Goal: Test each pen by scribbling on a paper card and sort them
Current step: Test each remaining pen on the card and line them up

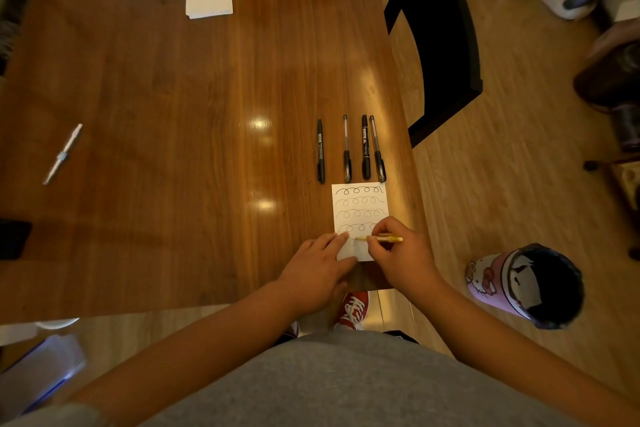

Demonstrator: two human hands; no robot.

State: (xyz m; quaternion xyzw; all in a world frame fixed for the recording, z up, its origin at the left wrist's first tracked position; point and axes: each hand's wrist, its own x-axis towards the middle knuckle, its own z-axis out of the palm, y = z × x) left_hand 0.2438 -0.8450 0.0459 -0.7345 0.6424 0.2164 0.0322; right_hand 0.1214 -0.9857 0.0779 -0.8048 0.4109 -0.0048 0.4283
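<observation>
The slim yellow pen (381,238) is gripped by the right hand (398,253) and tested on the white paper card (360,208), pinned flat by the left hand (315,267). Sorting beside the four black pens (349,149) likely follows.

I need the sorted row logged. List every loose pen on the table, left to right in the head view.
White pen far to the left → slim black marker → clear pen with a black grip → thick black marker → tilted clear pen at the right end.
</observation>
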